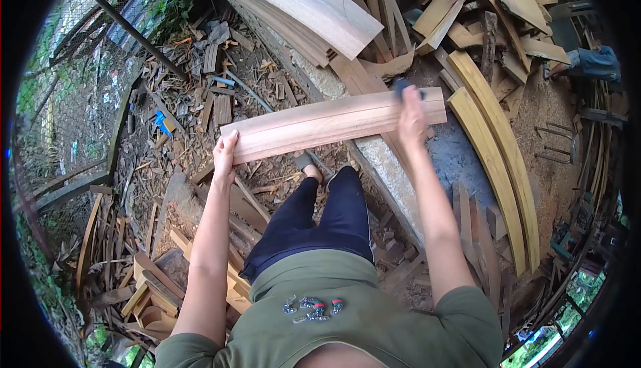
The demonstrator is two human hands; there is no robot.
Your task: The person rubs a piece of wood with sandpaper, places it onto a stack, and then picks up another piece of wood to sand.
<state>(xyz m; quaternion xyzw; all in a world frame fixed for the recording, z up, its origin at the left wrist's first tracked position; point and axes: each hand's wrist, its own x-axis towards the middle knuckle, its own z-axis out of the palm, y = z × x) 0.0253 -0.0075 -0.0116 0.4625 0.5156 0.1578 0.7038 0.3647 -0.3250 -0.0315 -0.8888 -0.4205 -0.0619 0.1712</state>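
Observation:
A slightly curved, pale wooden board (314, 126) spans the space in front of me, above the ground. Its left end is gripped by my left hand (226, 151), thumb on the top face. Near the right end, my right hand (410, 117) is closed around a small dark block (401, 88) on the board's upper face; motion blurs the fingers and the block's details. A thin dark line runs lengthwise along the board.
Stacked curved boards (314, 1) lie at the top on a concrete ledge (394, 174). Two yellowish curved beams (497, 141) rest at the right. Scrap wood (153, 288) and chips cover the ground. Part of a person in blue trousers (594, 63) shows at the far right.

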